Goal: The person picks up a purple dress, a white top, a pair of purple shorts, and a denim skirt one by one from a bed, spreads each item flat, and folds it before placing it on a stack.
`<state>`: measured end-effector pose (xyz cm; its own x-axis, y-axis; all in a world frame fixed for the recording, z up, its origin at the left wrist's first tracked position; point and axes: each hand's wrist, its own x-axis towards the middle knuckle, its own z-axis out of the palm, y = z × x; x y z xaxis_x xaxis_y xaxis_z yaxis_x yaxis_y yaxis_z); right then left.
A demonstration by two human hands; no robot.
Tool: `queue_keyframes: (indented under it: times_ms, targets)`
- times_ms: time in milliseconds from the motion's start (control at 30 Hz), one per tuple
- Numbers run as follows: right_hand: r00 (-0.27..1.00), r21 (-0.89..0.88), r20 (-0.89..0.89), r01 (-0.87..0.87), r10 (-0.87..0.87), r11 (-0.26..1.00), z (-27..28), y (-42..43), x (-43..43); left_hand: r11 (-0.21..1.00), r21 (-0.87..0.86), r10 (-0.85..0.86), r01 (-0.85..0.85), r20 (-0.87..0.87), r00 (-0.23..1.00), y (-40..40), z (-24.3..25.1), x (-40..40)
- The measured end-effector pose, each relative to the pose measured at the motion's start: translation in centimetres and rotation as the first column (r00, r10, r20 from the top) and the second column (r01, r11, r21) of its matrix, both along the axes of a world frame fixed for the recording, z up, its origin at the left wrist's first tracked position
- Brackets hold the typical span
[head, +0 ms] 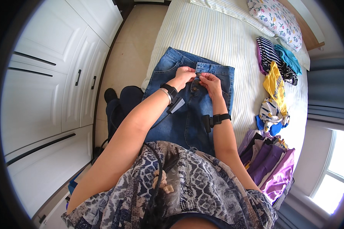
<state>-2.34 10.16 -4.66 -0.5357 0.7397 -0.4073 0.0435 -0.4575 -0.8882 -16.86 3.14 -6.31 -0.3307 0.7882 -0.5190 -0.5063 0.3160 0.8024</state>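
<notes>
A blue denim garment (172, 126) lies spread on the striped bed sheet before me, its waistband at the far end and its lower part hidden by my patterned top. Several metal buttons run down its front below the waistband. My left hand (185, 75) pinches the denim at the front opening, close to an upper button (198, 74). From the other side, my right hand (211, 83) grips the edge beside the same button with thumb and fingers. The fingertips of both hands nearly meet and partly cover the button. Each forearm wears a black strap with a small device.
Along the bed's right side lie folded striped clothes (268, 54), a yellow garment (274, 81), a patterned bundle (271, 111) and a row of purple clothes (261, 157). A floral pillow (278, 21) rests at the top right. White cabinets (43, 100) stand at the left.
</notes>
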Motion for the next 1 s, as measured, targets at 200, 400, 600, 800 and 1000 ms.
queue_keyframes:
  times_ms: [200,400,600,800,1000]
  targets:
    - [0.995,-0.028,0.099,0.034,-0.031,0.999,0.7,0.0,-0.5,0.993,0.120,0.025,-0.016,-0.070,0.997,-0.2,-1.2,0.3]
    - [0.981,-0.058,0.190,-0.028,0.038,0.998,1.0,1.2,-0.4,0.990,0.112,0.012,0.090,-0.692,0.722,-0.5,-0.2,1.1]
    - [0.974,-0.085,0.212,-0.057,0.074,0.995,0.8,2.0,-0.4,0.994,0.074,0.030,0.082,-0.896,0.444,-0.6,1.5,2.0]
    - [0.996,-0.152,0.062,-0.054,0.064,0.987,-0.2,2.6,0.4,0.996,0.076,0.087,-0.048,-0.674,0.734,0.4,1.7,2.9]
    - [0.998,-0.160,0.034,-0.055,0.061,0.986,-0.4,2.2,0.3,0.992,0.030,0.118,-0.124,-0.591,0.798,0.8,1.2,2.8]
